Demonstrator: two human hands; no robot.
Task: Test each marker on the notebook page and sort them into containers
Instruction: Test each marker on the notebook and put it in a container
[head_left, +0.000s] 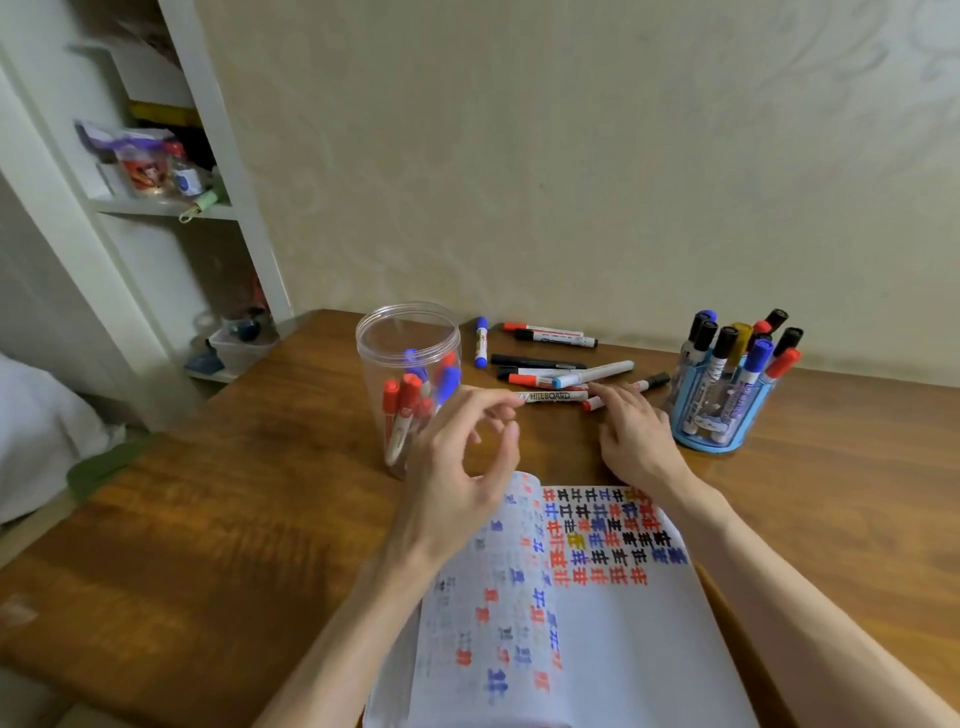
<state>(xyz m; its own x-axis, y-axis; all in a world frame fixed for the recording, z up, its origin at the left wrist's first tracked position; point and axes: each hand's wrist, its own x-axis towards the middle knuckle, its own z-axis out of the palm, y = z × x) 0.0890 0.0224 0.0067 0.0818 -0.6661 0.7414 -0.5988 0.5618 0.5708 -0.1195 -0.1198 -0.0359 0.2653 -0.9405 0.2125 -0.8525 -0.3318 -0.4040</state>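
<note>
Head view: right hand (631, 431), grip spread, reaches the loose whiteboard markers (592, 373) on the bench (260, 493); left hand (462, 467) empty, grip slack; advisably pinch a single barrel.

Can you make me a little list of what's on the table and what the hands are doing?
table: brown wood
clear jar: red and blue markers inside
blue holder: markers standing upright, caps up
loose markers: lying on the table between jar and holder
notebook: open, page full of red, blue and black marks
left hand: loosely curled by the jar, holding nothing
right hand: fingers reaching the loose markers
</note>
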